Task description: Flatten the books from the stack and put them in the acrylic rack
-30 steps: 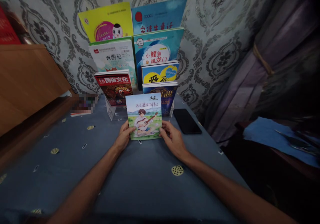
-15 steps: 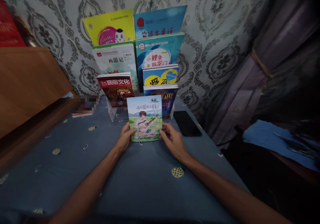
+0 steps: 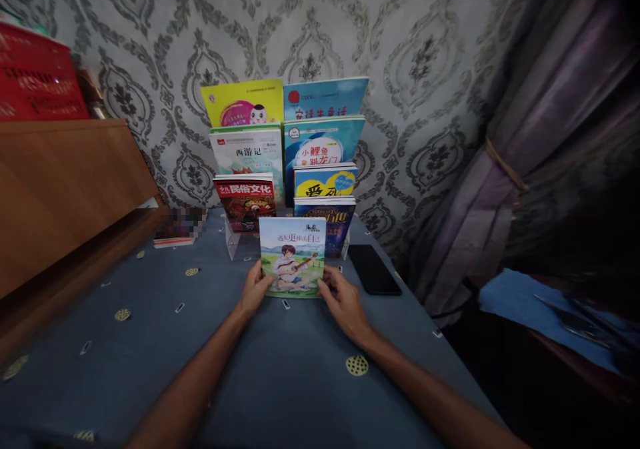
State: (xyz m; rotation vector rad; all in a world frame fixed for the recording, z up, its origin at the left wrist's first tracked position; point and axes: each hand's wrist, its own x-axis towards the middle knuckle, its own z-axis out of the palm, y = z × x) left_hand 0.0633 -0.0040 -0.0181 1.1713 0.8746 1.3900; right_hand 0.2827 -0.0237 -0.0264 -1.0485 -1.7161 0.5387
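Observation:
A light-coloured book (image 3: 292, 259) with a guitar player on its cover is held upright between both hands. My left hand (image 3: 254, 289) grips its lower left edge, thumb on the cover. On the lower right edge, my right hand (image 3: 345, 302) holds it the same way; the fingers behind are partly hidden. Just beyond stands a clear stepped rack (image 3: 231, 241) with two columns of books. The left column has a red book (image 3: 245, 205), a pale book (image 3: 247, 149) and a yellow book (image 3: 240, 102). On the right are a dark blue book (image 3: 340, 229), a yellow-and-blue book (image 3: 325, 181) and taller blue ones.
A black phone (image 3: 374, 269) lies right of the rack on the blue tablecloth (image 3: 165, 355). At the left are a wooden panel (image 3: 65, 189), a red box (image 3: 40, 72) and a small, blurred stack of books (image 3: 177, 229). A curtain (image 3: 465, 215) hangs at the right.
The camera view has tilted upward, so the rack and books appear lower and more wall shows. Both hands keep their hold on the book, which stays in front of the rack.

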